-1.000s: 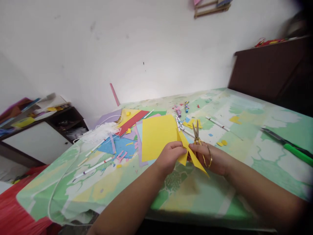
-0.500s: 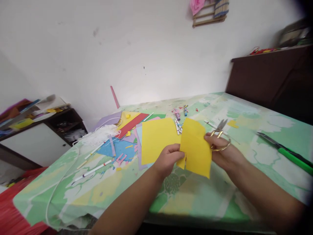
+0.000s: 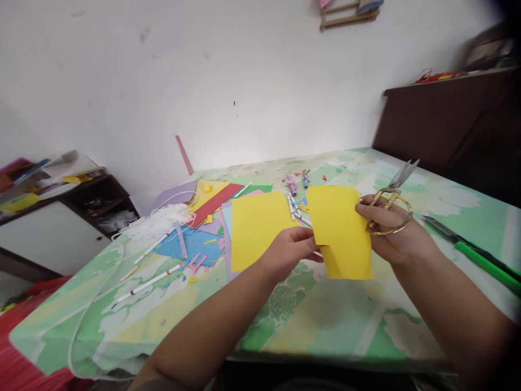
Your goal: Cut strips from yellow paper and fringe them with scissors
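Note:
A yellow craft sheet [image 3: 340, 222] is held up above the table between my hands. My left hand [image 3: 291, 250] pinches its left edge, beside a notch at the lower left corner; whether that corner is cut off or folded behind, I cannot tell. My right hand [image 3: 393, 228] grips the sheet's right edge between thumb and fingers. Hooked on that same hand are gold-handled scissors [image 3: 393, 198], blades pointing up and away, slightly apart. Behind my left hand, a larger yellow sheet [image 3: 260, 228] lies on top of other coloured sheets.
A green utility knife [image 3: 484, 263] lies at the right of the flowered tablecloth [image 3: 195, 331]. To the left are white string [image 3: 163, 220], a red strip [image 3: 217, 205], a blue sheet [image 3: 191, 247], pens and scraps. Small wrapped bundles [image 3: 292, 184] sit toward the wall.
The held sheet has turned and its lower left slit now shows as a notch. My right hand has moved right, and the scissors have swung upright, away from the sheet.

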`<control>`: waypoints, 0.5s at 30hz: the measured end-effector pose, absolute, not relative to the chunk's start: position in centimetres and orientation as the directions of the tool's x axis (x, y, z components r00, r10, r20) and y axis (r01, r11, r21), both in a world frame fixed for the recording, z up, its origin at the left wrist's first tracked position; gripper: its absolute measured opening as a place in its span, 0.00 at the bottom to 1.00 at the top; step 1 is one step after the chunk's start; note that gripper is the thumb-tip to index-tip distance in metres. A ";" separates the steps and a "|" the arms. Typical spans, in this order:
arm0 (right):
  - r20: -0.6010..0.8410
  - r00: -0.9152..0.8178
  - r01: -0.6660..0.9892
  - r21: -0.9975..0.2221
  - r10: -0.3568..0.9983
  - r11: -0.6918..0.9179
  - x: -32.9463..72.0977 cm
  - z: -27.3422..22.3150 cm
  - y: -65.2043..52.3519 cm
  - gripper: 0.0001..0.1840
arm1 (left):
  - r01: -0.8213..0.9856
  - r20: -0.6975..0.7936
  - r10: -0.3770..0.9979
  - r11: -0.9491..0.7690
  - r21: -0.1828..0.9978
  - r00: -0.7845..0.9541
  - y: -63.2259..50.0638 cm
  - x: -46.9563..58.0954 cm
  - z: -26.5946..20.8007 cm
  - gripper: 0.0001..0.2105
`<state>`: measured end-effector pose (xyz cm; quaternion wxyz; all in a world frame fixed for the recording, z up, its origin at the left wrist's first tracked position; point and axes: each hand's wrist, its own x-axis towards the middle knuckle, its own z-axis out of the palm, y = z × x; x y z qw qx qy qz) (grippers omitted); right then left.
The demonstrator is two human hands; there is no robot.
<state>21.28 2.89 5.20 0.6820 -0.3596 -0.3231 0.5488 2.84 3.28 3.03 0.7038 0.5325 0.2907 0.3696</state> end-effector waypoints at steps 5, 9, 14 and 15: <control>0.077 0.257 -0.524 -0.827 0.963 0.205 21.6 4.9 3.4 0.15 | -0.221 -0.016 0.817 0.175 0.959 0.576 3.1 2.8 3.6 0.19; 0.094 0.319 -0.508 -0.823 0.943 0.254 21.8 4.8 3.4 0.15 | -0.117 -0.007 0.869 0.075 0.990 0.496 3.0 3.2 4.3 0.10; 0.125 0.430 -0.438 -0.837 0.894 0.328 22.3 5.2 3.5 0.14 | -0.012 -0.011 0.884 0.018 1.000 0.467 2.9 3.0 4.5 0.09; 0.135 0.474 -0.406 -0.843 0.870 0.352 22.8 5.3 3.6 0.13 | -0.004 -0.021 0.883 0.026 1.000 0.469 3.0 2.8 4.4 0.09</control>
